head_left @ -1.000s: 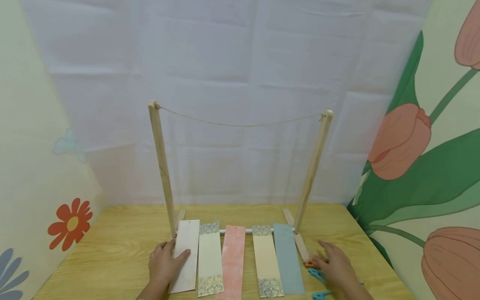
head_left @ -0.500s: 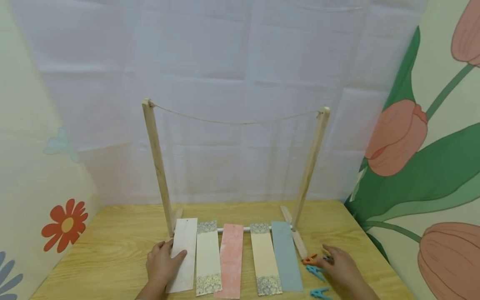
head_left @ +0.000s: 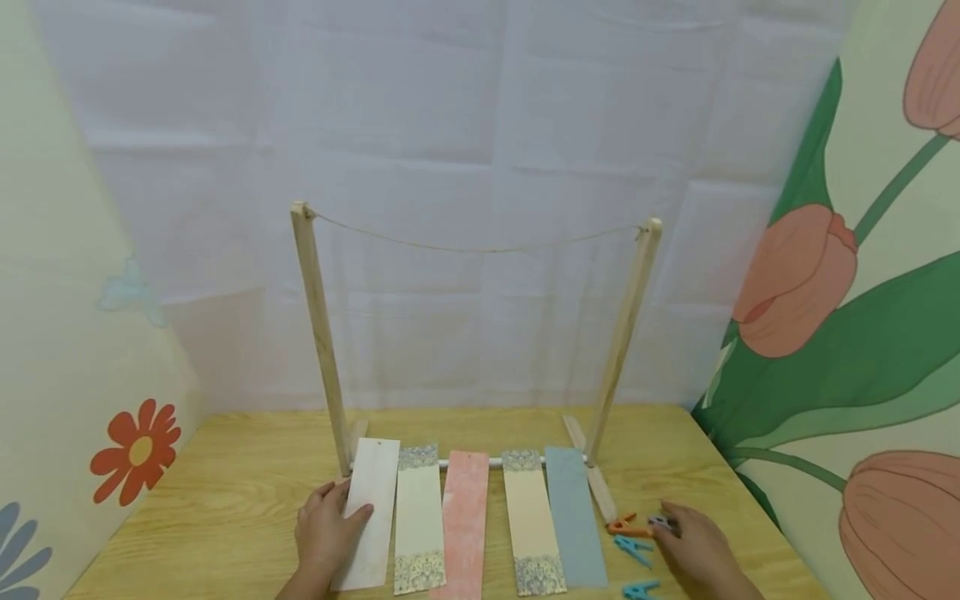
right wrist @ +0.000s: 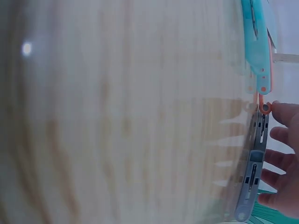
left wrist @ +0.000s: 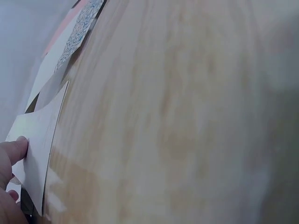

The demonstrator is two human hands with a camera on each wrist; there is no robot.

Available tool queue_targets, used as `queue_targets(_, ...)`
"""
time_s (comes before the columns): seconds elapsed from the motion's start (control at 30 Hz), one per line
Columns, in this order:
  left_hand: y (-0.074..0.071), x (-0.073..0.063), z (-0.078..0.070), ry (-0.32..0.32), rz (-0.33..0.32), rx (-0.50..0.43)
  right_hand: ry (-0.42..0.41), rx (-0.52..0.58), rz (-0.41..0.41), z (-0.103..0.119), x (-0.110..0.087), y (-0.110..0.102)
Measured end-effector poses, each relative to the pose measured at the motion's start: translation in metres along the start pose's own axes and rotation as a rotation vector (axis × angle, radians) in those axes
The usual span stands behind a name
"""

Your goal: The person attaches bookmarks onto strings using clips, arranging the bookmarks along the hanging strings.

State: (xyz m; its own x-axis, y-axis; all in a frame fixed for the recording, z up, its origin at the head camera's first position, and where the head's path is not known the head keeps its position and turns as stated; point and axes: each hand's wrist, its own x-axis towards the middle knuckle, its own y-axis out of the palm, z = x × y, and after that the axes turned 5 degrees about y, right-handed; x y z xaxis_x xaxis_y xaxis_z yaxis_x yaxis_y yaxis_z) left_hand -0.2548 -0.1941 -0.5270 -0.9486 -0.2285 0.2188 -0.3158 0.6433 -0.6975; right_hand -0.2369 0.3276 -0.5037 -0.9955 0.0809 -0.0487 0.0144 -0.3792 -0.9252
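Observation:
My left hand (head_left: pixel 324 533) grips a white card strip (head_left: pixel 371 508) with a small hole near its top. Its thumb lies on the card's front in the left wrist view, and its fingers go behind the left edge. My right hand (head_left: pixel 697 542) is low over a group of clothespins, fingers spaced apart. In the right wrist view its thumb is at the end of the orange clothespin (right wrist: pixel 265 108), while the other fingers hang behind the grey clothespins (right wrist: pixel 252 177). Two blue clothespins (head_left: pixel 634 549) lie nearer the front.
Beside the white card stand a cream patterned card (head_left: pixel 420 517), a pink card (head_left: pixel 465 525), a tan patterned card (head_left: pixel 532 517) and a blue-grey card (head_left: pixel 576 517). Behind them is a wooden frame (head_left: pixel 318 333) with a sagging string (head_left: pixel 480 250), on the wooden table (head_left: pixel 225 483).
My right hand has shifted slightly right, with its index finger lower and closer to the thumb, and the orange and grey clothespins show more. My left hand keeps its place on the white card.

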Motion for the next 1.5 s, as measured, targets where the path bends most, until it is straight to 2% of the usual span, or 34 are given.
queue_targets(0.2, 0.001, 0.0, 0.0, -0.002, -0.02, -0.027, 0.023, -0.005, 0.052, -0.005, 0.002, -0.001)
queue_targets(0.37, 0.001, 0.001, 0.0, -0.009, -0.037, -0.045, 0.02, -0.03, 0.062, -0.009, 0.001, -0.003)
queue_targets(0.53, 0.0, 0.001, 0.003, 0.024, -0.102, -0.049, 0.038, -0.045, 0.081, -0.011, 0.0, -0.005)
queue_targets(0.73, -0.001, 0.0, 0.003, 0.027, -0.183, -0.051, 0.056, -0.035, 0.079, -0.012, -0.001, -0.004)
queue_targets(0.9, -0.002, 0.0, 0.002, 0.02, -0.16, -0.111, 0.049, -0.072, 0.042, -0.013, -0.001, -0.003)
queue_targets(1.07, -0.003, -0.001, -0.001, -0.002, -0.129, -0.167, 0.055, -0.063, 0.035, -0.011, -0.001, -0.004)
queue_targets(1.23, -0.005, -0.002, -0.005, -0.019, -0.11, -0.231, 0.067, -0.006, 0.034, -0.009, -0.002, -0.009)
queue_targets(1.5, -0.01, -0.002, -0.01, -0.03, -0.107, -0.303, 0.047, 0.128, -0.029, -0.002, 0.003, -0.024)
